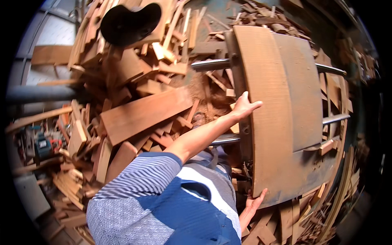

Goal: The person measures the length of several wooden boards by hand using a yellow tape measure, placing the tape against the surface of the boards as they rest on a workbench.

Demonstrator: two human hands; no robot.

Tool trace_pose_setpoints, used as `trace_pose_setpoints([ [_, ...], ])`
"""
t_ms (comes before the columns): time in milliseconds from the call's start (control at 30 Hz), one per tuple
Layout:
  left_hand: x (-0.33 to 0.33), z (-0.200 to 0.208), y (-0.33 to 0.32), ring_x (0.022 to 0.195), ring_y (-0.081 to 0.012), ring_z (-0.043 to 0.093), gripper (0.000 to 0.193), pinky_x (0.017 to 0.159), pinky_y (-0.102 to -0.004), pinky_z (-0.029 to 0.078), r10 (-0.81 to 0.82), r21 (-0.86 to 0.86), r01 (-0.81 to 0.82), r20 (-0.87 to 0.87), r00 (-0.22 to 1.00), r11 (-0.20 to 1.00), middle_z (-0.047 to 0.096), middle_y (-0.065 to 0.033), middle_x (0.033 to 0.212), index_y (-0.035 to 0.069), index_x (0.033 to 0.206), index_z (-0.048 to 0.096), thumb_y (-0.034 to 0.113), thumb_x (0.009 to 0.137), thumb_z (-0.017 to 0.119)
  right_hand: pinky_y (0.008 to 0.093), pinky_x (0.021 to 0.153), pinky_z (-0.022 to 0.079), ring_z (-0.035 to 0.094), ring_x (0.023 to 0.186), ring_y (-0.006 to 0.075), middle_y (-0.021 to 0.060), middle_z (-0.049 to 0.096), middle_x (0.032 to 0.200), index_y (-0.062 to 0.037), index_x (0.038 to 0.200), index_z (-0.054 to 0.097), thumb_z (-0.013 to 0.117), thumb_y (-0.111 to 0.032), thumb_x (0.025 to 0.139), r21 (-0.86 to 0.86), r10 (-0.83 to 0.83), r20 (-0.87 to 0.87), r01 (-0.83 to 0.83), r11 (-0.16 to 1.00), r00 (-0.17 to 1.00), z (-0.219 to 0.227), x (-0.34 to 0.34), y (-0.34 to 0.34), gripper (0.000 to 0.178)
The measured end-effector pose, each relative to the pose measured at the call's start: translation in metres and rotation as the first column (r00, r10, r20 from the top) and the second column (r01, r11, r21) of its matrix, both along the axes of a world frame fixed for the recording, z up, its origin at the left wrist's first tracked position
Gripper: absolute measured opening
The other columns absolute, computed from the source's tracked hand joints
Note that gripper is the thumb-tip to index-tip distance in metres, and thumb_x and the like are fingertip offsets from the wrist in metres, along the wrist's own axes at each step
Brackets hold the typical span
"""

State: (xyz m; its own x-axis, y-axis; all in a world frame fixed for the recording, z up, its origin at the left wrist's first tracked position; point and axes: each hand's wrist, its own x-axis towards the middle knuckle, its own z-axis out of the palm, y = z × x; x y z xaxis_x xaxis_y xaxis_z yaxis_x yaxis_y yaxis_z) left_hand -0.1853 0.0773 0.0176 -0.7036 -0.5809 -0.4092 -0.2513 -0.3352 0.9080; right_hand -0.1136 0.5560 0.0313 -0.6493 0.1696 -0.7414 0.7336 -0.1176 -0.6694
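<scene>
A wide wooden board (267, 110) lies flat on a grey metal saw table (304, 90), its long edge toward my body. My left hand (245, 107) holds that edge about midway, thumb over the top face and the other fingers at the side, partly hidden. At the board's lower end, my right hand (254, 204) grips the corner, with fingertips against the edge and part of the palm underneath. Further across the table, a thin dark blade-like piece (312, 148) stands out of the surface beside a small wood offcut (326, 147).
Metal rails (210, 64) stick out from the table's sides. A large heap of offcuts and planks (147, 110) fills the left, with sawdust (212, 98) between it and the table. More scraps (273, 18) lie beyond the table. A black rounded object (130, 24) shows at upper left.
</scene>
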Motion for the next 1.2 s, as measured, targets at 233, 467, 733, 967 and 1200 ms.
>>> trace_pose_setpoints([
  [233,0.029,0.012,-0.004,0.129,-0.0309,0.055,0.110,0.109,-0.0422,0.046,0.179,0.507,-0.148,-0.013,0.984,0.849,0.054,-0.0263,0.140,-0.009,0.150,0.025,0.045,0.078,0.087,0.0393,0.071,0.055,0.068,0.093,0.0233,0.0066,0.068,0.110,-0.0129,0.137,0.053,0.073,-0.055,0.088,-0.022,0.091,0.069,-0.090,0.996,0.994,0.089,0.071,0.001,0.068],
  [467,0.027,0.015,-0.024,0.113,-0.0269,0.066,0.049,0.100,-0.0468,0.051,0.267,0.692,-0.192,-0.001,0.964,0.696,0.070,-0.0153,0.120,0.004,0.118,0.070,0.031,0.078,0.082,0.0397,0.065,0.058,0.070,0.079,0.0287,0.0134,0.070,0.098,-0.0044,0.131,0.055,0.078,-0.048,0.082,-0.044,0.210,-0.041,-0.212,0.976,0.977,0.120,0.084,-0.012,0.070],
  [733,0.106,0.094,-0.003,0.087,-0.0203,0.068,0.039,0.079,-0.0340,0.057,0.356,0.425,-0.308,-0.037,0.934,0.851,0.071,-0.0122,0.100,-0.006,0.111,0.067,0.015,0.079,0.076,0.0449,0.074,0.050,0.062,0.087,0.0291,0.0134,0.066,0.105,-0.0096,0.137,0.052,0.067,-0.046,0.090,-0.215,0.102,0.018,-0.096,0.972,0.995,0.106,0.093,0.008,0.062],
  [967,0.257,0.115,0.017,0.108,-0.0265,0.067,0.054,0.099,-0.0375,0.054,0.544,0.488,-0.541,0.151,0.825,0.685,0.068,-0.0179,0.120,-0.008,0.127,0.061,0.017,0.082,0.077,0.0455,0.091,0.050,0.062,0.107,0.0302,0.0160,0.064,0.123,-0.0127,0.144,0.049,0.065,-0.049,0.092,-0.002,0.343,0.249,-0.354,0.935,0.906,0.133,0.039,0.034,0.065],
  [1200,0.348,0.078,-0.049,0.091,-0.0251,0.071,0.038,0.083,-0.0406,0.061,0.824,0.504,-0.778,0.202,0.530,0.376,0.070,-0.0144,0.102,-0.003,0.110,0.066,0.013,0.078,0.078,0.0447,0.099,0.052,0.064,0.114,0.0333,0.0178,0.065,0.132,-0.0086,0.145,0.049,0.065,-0.049,0.094,-0.082,0.543,0.257,-0.541,0.837,0.800,0.126,0.011,-0.052,0.068],
])
